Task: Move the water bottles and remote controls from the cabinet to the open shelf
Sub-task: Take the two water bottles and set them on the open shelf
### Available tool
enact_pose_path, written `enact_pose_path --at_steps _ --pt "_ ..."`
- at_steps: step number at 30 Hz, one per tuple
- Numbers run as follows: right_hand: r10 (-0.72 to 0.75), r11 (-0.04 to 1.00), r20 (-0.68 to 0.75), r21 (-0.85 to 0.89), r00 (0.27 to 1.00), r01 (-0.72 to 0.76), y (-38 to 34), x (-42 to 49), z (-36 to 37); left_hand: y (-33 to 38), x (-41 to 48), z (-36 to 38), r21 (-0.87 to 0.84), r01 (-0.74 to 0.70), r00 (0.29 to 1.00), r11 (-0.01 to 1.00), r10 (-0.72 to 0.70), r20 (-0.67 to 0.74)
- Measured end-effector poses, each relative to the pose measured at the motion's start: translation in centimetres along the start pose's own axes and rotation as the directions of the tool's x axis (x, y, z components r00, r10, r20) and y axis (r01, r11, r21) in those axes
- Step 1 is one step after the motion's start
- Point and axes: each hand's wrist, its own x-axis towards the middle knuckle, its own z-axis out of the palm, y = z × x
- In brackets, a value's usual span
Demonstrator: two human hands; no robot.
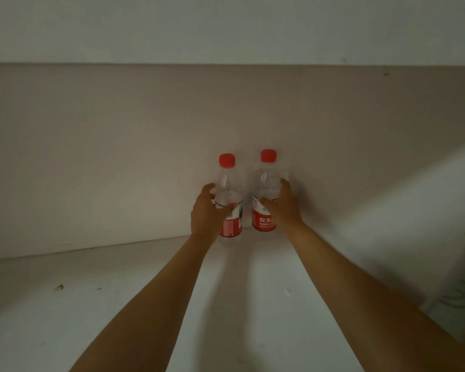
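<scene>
Left hand (207, 213) curls round the left bottle (229, 187), right hand (285, 208) round the right bottle (266, 183) at its three o'clock (both upright); no remotes visible, so progress is unclear.

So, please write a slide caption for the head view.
Left hand grips the left water bottle, right hand the right water bottle, both upright.

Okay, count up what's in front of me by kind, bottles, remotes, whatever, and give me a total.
Water bottles: 2, the left bottle gripped by the left hand, the right bottle by the right hand
Remote controls: 0 in view
Total: 2
</scene>
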Motion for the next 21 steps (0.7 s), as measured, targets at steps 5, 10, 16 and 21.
enact_pose_path --at_steps 5,10,16,21 --pt "0.035 0.999 0.027 -0.012 0.999 -0.035 0.1 -0.3 -0.5 0.2 0.3 0.5 0.009 0.001 1.0 1.0 -0.001 -0.005" --pt "0.036 0.999 0.045 0.034 0.998 -0.037 0.4 -0.6 -1.2 0.5 0.4 1.6 -0.026 0.003 0.999 1.0 -0.002 0.036" --pt "0.0 0.999 0.043 0.055 0.999 -0.002 0.6 -1.2 -1.4 0.4 0.6 2.1 -0.005 -0.006 0.999 1.0 0.006 0.049" --pt "-0.013 0.998 0.042 0.07 0.999 0.01 0.3 -2.3 -1.8 0.4 0.1 1.4 0.034 -0.03 0.996 0.999 0.028 0.08"
